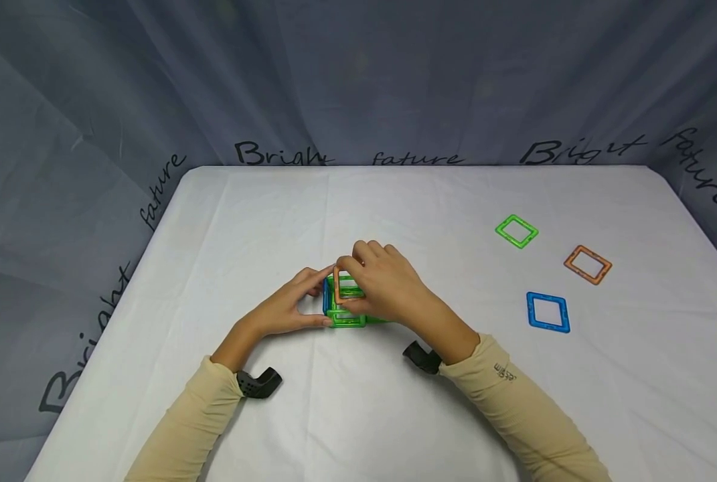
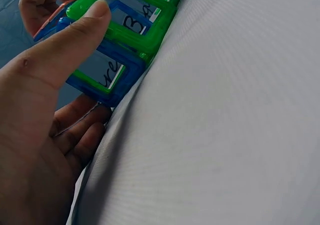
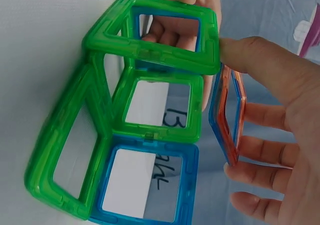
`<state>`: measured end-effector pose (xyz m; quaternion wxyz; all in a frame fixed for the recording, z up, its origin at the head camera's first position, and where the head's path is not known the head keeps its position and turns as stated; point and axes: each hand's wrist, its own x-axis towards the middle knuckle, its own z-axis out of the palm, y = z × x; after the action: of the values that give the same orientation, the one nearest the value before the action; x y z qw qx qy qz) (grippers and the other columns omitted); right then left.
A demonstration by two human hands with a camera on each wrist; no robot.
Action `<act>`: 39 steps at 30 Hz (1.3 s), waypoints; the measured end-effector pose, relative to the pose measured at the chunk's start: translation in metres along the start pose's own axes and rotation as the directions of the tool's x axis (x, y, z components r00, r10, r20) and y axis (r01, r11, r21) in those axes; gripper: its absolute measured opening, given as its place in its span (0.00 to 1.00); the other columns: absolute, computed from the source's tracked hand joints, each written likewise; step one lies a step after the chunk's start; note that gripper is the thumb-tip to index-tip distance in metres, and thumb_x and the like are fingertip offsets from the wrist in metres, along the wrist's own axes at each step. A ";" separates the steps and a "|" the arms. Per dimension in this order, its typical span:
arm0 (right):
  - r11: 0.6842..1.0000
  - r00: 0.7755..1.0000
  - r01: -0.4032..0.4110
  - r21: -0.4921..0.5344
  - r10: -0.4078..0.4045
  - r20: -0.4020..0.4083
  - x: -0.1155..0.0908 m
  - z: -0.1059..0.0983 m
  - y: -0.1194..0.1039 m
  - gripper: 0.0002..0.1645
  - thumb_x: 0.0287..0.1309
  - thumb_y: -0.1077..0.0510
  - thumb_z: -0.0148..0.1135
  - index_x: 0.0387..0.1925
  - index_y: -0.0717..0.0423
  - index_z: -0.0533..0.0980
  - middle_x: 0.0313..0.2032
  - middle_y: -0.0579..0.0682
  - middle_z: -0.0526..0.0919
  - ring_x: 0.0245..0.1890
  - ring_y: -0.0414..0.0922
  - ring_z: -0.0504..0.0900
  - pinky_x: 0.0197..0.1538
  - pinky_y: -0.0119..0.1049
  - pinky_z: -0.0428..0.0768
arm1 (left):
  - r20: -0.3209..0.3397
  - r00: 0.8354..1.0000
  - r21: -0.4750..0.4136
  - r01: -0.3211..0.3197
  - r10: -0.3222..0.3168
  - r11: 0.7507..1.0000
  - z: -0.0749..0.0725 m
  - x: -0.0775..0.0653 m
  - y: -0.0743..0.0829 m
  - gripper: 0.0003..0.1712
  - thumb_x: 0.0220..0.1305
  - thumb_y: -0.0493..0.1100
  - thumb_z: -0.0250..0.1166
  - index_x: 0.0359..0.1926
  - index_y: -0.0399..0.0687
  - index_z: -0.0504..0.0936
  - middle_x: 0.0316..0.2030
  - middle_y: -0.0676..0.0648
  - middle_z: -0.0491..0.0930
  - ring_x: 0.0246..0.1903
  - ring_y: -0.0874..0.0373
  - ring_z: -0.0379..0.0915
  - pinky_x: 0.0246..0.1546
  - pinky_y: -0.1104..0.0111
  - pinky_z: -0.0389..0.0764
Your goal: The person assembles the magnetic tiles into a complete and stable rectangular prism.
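A small structure of green and blue square magnetic tiles (image 1: pixel 347 323) stands mid-table. My left hand (image 1: pixel 282 309) holds its left side, with the thumb on a green tile (image 2: pixel 132 39) and the fingers behind. My right hand (image 1: pixel 385 284) pinches an orange square tile (image 1: pixel 337 289) over the top of the structure. In the right wrist view, blue edges show alongside this orange tile (image 3: pixel 229 147). An upright blue tile (image 3: pixel 189 185) adjoins the green ones there. The right hand hides part of the structure in the head view.
To the right on the white-covered table (image 1: pixel 430 207) lie a green tile (image 1: pixel 533 233), an orange tile (image 1: pixel 602 273) and a blue tile (image 1: pixel 547 327), apart from each other. A grey curtain (image 1: pixel 382 80) with black writing hangs behind the far edge.
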<state>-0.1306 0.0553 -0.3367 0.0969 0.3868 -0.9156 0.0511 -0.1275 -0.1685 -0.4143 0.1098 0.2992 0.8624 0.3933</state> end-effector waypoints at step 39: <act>0.994 0.998 0.036 0.102 -0.040 0.039 0.001 0.008 -0.008 0.32 0.47 0.35 0.62 0.47 0.53 0.77 0.35 0.48 0.74 0.30 0.43 0.70 0.31 0.34 0.72 | 0.005 1.000 0.000 -0.026 0.026 1.000 -0.001 0.001 0.002 0.55 0.45 0.52 0.72 0.71 0.57 0.49 0.51 0.48 0.66 0.46 0.60 0.69 0.51 0.64 0.71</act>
<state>-0.1262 0.0476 -0.3444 0.0593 0.4095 -0.9062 0.0874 -0.1280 -0.1675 -0.4122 0.1069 0.3112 0.8582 0.3940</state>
